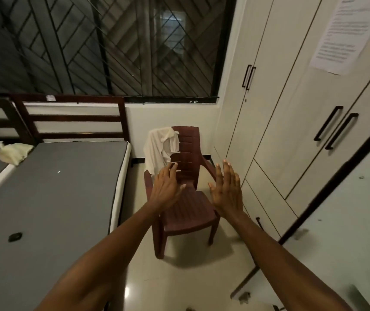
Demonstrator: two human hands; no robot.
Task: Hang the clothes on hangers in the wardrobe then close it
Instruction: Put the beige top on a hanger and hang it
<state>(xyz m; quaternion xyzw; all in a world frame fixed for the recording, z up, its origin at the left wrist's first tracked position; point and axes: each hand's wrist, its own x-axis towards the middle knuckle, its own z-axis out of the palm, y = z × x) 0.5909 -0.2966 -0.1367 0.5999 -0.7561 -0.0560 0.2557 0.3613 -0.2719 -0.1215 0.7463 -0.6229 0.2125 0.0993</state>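
Both hands raised, fingers spread, grasping nothing, in front of a plastic chair.

The left hand and right hand hover above the maroon chair; a white shirt hangs over its backrest's left corner, and the wardrobe stands to the right, doors shut.

Dim warm indoor light, floor glare, wide-angle edge distortion

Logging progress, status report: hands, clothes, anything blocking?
Left hand, right hand open, empty. White garment draped on chair. Wardrobe shut. Path clear.
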